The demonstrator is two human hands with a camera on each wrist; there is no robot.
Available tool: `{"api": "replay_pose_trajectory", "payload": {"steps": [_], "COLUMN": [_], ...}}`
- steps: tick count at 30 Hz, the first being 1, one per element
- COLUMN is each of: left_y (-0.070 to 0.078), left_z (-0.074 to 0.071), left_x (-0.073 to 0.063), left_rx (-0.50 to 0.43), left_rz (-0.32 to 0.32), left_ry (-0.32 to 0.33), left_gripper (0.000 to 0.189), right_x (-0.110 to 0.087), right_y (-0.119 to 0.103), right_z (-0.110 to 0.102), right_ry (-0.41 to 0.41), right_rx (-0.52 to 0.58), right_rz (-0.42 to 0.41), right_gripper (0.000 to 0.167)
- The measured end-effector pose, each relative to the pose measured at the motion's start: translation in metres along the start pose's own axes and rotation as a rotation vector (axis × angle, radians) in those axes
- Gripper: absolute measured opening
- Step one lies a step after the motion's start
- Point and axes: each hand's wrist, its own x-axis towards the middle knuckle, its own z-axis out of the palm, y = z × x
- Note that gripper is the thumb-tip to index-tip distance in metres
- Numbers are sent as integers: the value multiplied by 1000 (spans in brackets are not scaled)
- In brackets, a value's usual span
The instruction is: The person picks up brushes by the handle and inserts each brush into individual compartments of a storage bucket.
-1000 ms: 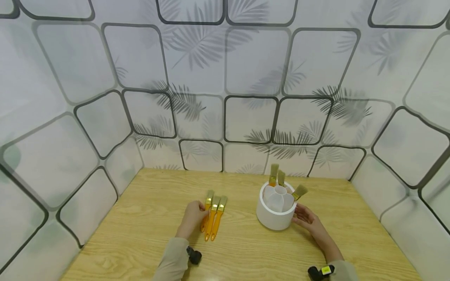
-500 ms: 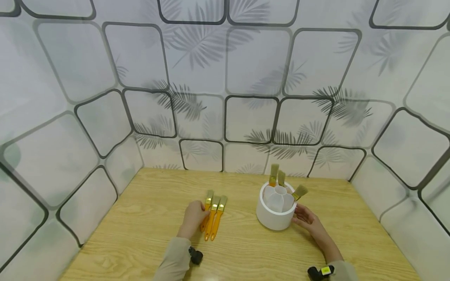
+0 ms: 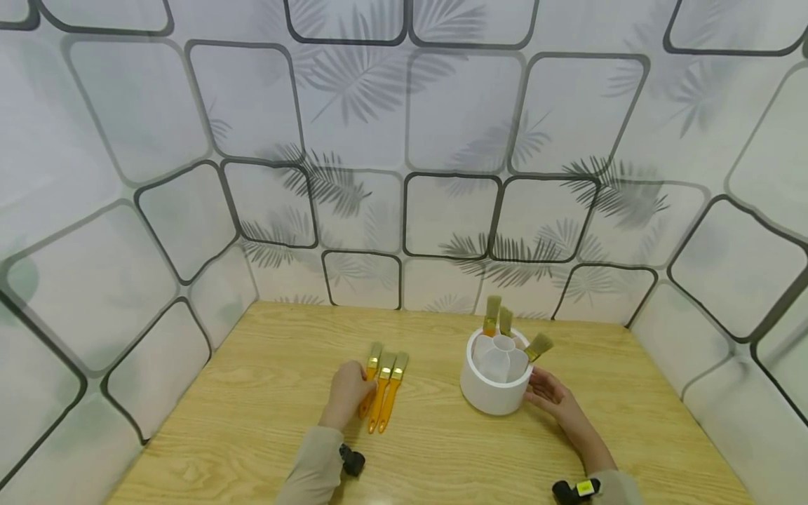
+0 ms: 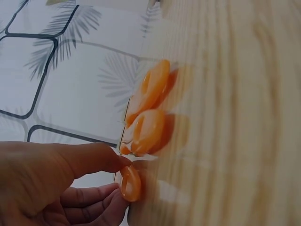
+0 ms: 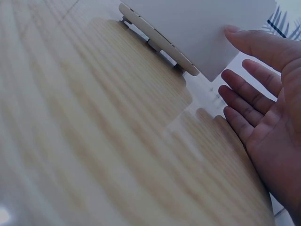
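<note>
Orange-handled paintbrush (image 3: 373,363) pinched by its handle in the left hand (image 3: 347,391).
Beside it, two matching paintbrushes (image 3: 394,391) are laid on the table (image 3: 429,456); the white divided holder (image 3: 487,395) is apparently touched by the straight-fingered right hand (image 3: 555,396).

We count three brushes (image 3: 378,401) outside one white holder (image 3: 491,397) and three upright or leaning brushes (image 3: 491,315) inside it, six in total. We further record one table (image 3: 442,456), one left hand (image 3: 348,393), one right hand (image 3: 558,401), two sleeves (image 3: 312,466) and two black wrist devices (image 3: 352,461).
</note>
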Motion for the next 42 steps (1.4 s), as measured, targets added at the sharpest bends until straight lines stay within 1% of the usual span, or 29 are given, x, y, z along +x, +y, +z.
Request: {"api": "replay_pose_trajectory", "payload": {"steps": [2,6,11,14,21,23,28,33,42], "left_y": [1,2,-2,-4,-6,-5,-4,-4,1], "left_z": [-1,-2,-4,-4,-5,-5,-6,-8,-12], "left_x": [-1,-3,-3,-2,1,2,4,5,8], "left_rx": [-9,-14,-12,-14,-38,-43,-64,-91,-163], "left_rz": [-19,-27,-32,-42,-44,-48,-55,-71,-40], "left_ry": [1,-2,-17,-28,-22,-18,-20,-26,-4], "left_gripper": [27,29,38,41,26,23,14,16,20], "right_x": [0,-2,-3,-2,-1,-1,0,1,0], "right_y": [1,2,1,1,0,0,1,1,1], "right_z": [0,1,2,2,2,1,0,-1,0], "right_ry": [0,5,9,5,1,1,0,-10,-24], "right_rx": [1,1,-1,-7,-3,-2,2,6,25], "right_rz": [-7,5,38,34,-19,-14,27,33,8], "right_gripper": [56,56,58,57,55,55,57,58,56]}}
